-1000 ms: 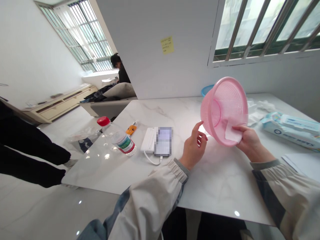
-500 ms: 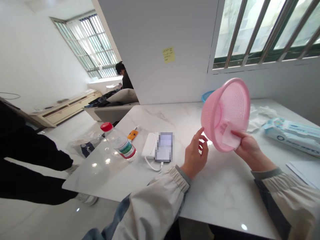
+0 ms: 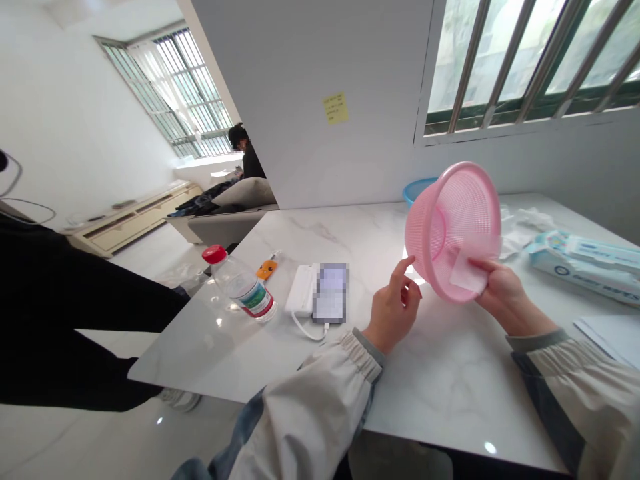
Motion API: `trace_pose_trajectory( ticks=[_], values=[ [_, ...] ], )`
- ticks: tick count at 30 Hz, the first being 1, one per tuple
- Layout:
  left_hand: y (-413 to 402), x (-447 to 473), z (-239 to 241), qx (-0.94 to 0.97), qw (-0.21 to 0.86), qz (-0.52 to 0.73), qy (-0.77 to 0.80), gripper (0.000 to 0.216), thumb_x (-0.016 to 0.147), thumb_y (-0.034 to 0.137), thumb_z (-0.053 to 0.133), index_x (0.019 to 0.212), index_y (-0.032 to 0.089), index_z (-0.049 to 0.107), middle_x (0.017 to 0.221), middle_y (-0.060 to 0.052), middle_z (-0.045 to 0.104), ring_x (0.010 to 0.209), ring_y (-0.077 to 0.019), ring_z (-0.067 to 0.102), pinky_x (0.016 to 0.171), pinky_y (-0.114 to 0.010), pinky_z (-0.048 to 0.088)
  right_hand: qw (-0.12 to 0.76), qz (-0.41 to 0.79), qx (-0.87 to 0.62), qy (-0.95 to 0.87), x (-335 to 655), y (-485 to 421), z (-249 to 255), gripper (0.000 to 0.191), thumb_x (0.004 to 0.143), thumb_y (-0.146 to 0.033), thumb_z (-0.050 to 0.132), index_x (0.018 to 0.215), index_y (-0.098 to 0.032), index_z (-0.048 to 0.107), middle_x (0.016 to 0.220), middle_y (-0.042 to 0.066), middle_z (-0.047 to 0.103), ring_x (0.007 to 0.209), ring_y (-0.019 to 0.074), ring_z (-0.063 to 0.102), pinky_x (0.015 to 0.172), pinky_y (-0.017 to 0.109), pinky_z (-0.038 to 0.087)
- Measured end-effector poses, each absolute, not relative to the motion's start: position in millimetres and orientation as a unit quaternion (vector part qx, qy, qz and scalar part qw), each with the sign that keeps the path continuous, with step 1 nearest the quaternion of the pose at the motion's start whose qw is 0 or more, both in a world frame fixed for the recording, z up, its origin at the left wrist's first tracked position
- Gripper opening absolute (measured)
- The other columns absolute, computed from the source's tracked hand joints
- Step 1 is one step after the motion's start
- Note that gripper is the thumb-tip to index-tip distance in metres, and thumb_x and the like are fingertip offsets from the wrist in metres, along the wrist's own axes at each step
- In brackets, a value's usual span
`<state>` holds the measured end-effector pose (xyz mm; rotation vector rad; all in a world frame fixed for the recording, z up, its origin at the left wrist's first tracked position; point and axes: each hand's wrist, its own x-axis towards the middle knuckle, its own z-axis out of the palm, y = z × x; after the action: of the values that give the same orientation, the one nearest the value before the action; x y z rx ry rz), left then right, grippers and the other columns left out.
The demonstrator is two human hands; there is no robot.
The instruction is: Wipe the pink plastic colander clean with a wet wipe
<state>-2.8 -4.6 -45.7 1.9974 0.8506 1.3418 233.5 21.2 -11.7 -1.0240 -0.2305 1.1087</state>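
Note:
A pink plastic basket point(image 3: 423, 217) with a meshed wall is tilted, its mouth facing right and toward me. My right hand point(image 3: 507, 300) is closed at the near rim, pinching a white wipe point(image 3: 467, 273) against the basket's inside. Some of its fingers are hidden behind the rim. My left hand point(image 3: 395, 307) is at the basket's left, its index fingertip at the outer wall. The other left fingers are loosely curled, with nothing seen between them.
A blue basket point(image 3: 417, 190) is behind the pink one. To the right lie a wipes pack point(image 3: 585, 267), crumpled white tissues point(image 3: 535, 219) and paper point(image 3: 610, 340). Leftward are a phone point(image 3: 331, 293), white power bank point(image 3: 300, 290), bottle point(image 3: 243, 287) and orange item point(image 3: 267, 269). A person point(image 3: 75, 300) stands left.
The basket has shifted slightly, and the wipe has moved a little right with my right hand. My left fingers have curled more. The standing person's legs have shifted.

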Motion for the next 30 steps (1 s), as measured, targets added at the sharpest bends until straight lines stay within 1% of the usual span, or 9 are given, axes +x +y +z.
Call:
trace_pose_trajectory(
  ticks=[3, 6, 9, 13, 16, 20, 25, 27, 30],
  values=[
    [-4, -3, -47, 0.755, 0.283, 0.501, 0.315, 0.061, 0.11, 0.016, 0.05, 0.17, 0.028, 0.047, 0.089, 0.004, 0.073, 0.069, -0.0105, 0.06, 0.076, -0.024, 0.055, 0.726, 0.494, -0.47, -0.091, 225, 18, -4, 0.032, 0.094, -0.001, 0.062, 0.105, -0.015, 0.088, 0.122, 0.013, 0.089, 0.117, 0.0259, 0.085, 0.121, 0.04, 0.063],
    [-5, -4, -46, 0.754, 0.281, 0.492, 0.332, 0.063, 0.109, 0.017, 0.052, 0.171, 0.03, 0.048, 0.088, 0.004, 0.072, 0.067, -0.0102, 0.058, 0.075, -0.023, 0.055, 0.728, 0.489, -0.471, -0.09, 219, 15, 2, 0.033, 0.092, 0.001, 0.06, 0.103, -0.014, 0.088, 0.123, 0.014, 0.088, 0.123, 0.0264, 0.084, 0.128, 0.044, 0.058],
    [-7, -5, -42, 0.754, 0.282, 0.473, 0.358, 0.064, 0.109, 0.017, 0.054, 0.171, 0.032, 0.052, 0.084, 0.005, 0.07, 0.066, -0.0108, 0.059, 0.074, -0.023, 0.055, 0.727, 0.488, -0.476, -0.084, 216, 14, 4, 0.035, 0.089, 0.003, 0.059, 0.101, -0.014, 0.087, 0.121, 0.014, 0.088, 0.126, 0.0262, 0.083, 0.129, 0.044, 0.056],
    [-11, -5, -37, 0.766, 0.289, 0.432, 0.377, 0.065, 0.107, 0.017, 0.053, 0.17, 0.035, 0.056, 0.081, 0.005, 0.071, 0.065, -0.0128, 0.06, 0.073, -0.025, 0.056, 0.727, 0.486, -0.477, -0.087, 214, 12, 6, 0.04, 0.087, 0.004, 0.059, 0.106, -0.018, 0.087, 0.122, 0.012, 0.088, 0.123, 0.0228, 0.084, 0.127, 0.041, 0.056],
    [-12, -5, -35, 0.775, 0.298, 0.401, 0.388, 0.067, 0.105, 0.018, 0.055, 0.169, 0.036, 0.057, 0.08, 0.006, 0.071, 0.064, -0.0139, 0.061, 0.076, -0.027, 0.058, 0.731, 0.492, -0.464, -0.093, 212, 11, 9, 0.043, 0.087, 0.005, 0.058, 0.11, -0.018, 0.086, 0.126, 0.012, 0.088, 0.121, 0.0213, 0.084, 0.128, 0.041, 0.055],
    [-13, -5, -35, 0.779, 0.319, 0.376, 0.387, 0.064, 0.104, 0.02, 0.056, 0.165, 0.037, 0.062, 0.079, 0.006, 0.071, 0.066, -0.0149, 0.063, 0.08, -0.029, 0.059, 0.748, 0.486, -0.443, -0.09, 211, 10, 10, 0.042, 0.087, 0.005, 0.058, 0.11, -0.017, 0.085, 0.13, 0.014, 0.086, 0.129, 0.0221, 0.082, 0.131, 0.042, 0.053],
    [-9, -6, -34, 0.732, 0.366, 0.44, 0.369, 0.051, 0.11, 0.028, 0.054, 0.16, 0.029, 0.063, 0.094, 0.0, 0.078, 0.073, -0.0151, 0.066, 0.079, -0.03, 0.057, 0.766, 0.467, -0.432, -0.094, 218, 16, 4, 0.039, 0.086, 0.003, 0.059, 0.107, -0.017, 0.085, 0.133, 0.014, 0.085, 0.139, 0.0243, 0.077, 0.128, 0.042, 0.057],
    [-7, -6, -33, 0.686, 0.397, 0.492, 0.361, 0.046, 0.114, 0.036, 0.053, 0.158, 0.026, 0.062, 0.099, -0.002, 0.078, 0.077, -0.0152, 0.068, 0.078, -0.03, 0.057, 0.781, 0.444, -0.431, -0.085, 221, 19, 1, 0.039, 0.084, 0.004, 0.059, 0.105, -0.016, 0.085, 0.131, 0.014, 0.085, 0.136, 0.0244, 0.078, 0.126, 0.041, 0.06],
    [-2, -4, -31, 0.613, 0.43, 0.558, 0.357, 0.042, 0.117, 0.049, 0.052, 0.147, 0.022, 0.065, 0.101, -0.004, 0.076, 0.081, -0.0156, 0.069, 0.078, -0.03, 0.058, 0.811, 0.388, -0.432, -0.076, 225, 24, -2, 0.04, 0.078, 0.008, 0.061, 0.103, -0.014, 0.084, 0.123, 0.011, 0.086, 0.122, 0.022, 0.081, 0.121, 0.039, 0.063]
  ],
)
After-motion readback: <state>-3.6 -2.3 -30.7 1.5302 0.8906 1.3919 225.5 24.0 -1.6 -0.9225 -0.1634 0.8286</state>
